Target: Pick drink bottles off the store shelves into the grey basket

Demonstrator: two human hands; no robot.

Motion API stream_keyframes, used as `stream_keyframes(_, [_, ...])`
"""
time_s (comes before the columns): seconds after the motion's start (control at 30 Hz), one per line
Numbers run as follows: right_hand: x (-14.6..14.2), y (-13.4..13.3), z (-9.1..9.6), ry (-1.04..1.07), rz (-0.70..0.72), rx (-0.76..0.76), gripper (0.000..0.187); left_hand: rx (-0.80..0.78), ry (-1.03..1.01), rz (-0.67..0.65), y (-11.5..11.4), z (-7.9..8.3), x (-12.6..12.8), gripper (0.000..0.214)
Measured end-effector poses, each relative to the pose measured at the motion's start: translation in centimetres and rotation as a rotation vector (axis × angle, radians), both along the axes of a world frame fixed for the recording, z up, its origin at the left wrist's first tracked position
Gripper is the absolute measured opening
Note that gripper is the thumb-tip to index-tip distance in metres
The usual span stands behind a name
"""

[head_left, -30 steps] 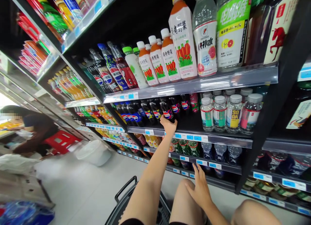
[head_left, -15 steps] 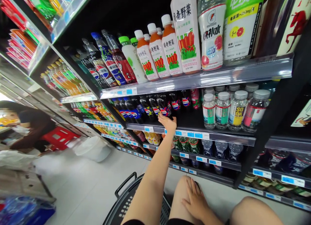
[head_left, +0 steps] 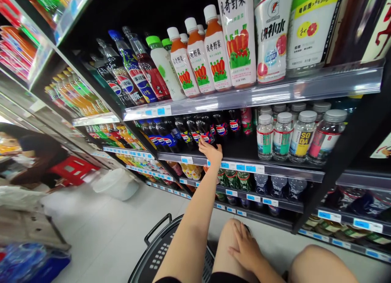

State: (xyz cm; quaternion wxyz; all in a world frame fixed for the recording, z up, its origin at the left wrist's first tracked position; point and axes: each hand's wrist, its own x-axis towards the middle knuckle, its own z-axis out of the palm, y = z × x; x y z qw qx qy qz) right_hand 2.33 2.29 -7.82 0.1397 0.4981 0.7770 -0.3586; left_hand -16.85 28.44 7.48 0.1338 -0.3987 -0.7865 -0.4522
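Note:
My left hand (head_left: 211,151) reaches out to a middle shelf, its fingers at the lower front of a dark cola bottle (head_left: 204,127). The thumb stands apart to the right, and the hand does not wrap round the bottle. More cola bottles (head_left: 165,138) stand in rows to the left, with a few others behind and to the right. My right hand (head_left: 247,248) lies flat on my bent knee with its fingers stretched out, holding nothing.
A black basket (head_left: 159,250) sits on the floor below my left arm. Clear soda bottles (head_left: 297,136) stand right on the same shelf. Overhead, a shelf edge (head_left: 244,96) carries juice bottles (head_left: 210,50). At far left are a person (head_left: 39,152), a red stool (head_left: 75,169) and a white tub (head_left: 116,184).
The view has shifted slightly nearer the shelf. My left hand stays at the same cola bottle, and my right hand remains on the knee.

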Motion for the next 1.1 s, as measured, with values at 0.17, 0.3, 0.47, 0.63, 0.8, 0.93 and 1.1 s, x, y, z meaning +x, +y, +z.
stream_keyframes(0.17, [0.0,0.0,0.2,0.015,-0.016,0.017,0.086,0.063,-0.011,-0.027,0.1,-0.2,-0.2,0.090])
stream_keyframes(0.3, [0.0,0.1,0.6,-0.001,-0.006,0.023,0.087,0.084,-0.043,-0.056,0.1,-0.2,-0.2,0.089])
stream_keyframes(0.47, [0.1,0.3,1.0,0.012,-0.016,0.010,0.091,0.110,-0.035,-0.064,0.2,-0.5,-0.3,0.087])
stream_keyframes(0.63, [0.4,0.4,0.9,0.068,-0.036,-0.007,0.096,0.167,-0.093,-0.097,-0.4,0.1,-0.4,0.077])
stream_keyframes(0.8, [1.1,0.0,1.1,0.054,-0.036,0.004,0.097,0.216,-0.041,-0.267,-7.0,-1.7,0.0,0.059])
stream_keyframes(0.93, [1.9,-0.2,1.8,-0.005,-0.024,-0.027,0.119,-0.038,-0.081,-0.341,-18.8,-10.4,-1.6,0.056])
stream_keyframes(1.1, [2.8,-0.3,2.6,-0.028,-0.046,-0.035,0.128,-0.728,-0.162,-0.126,-37.8,-24.8,-4.8,0.043])
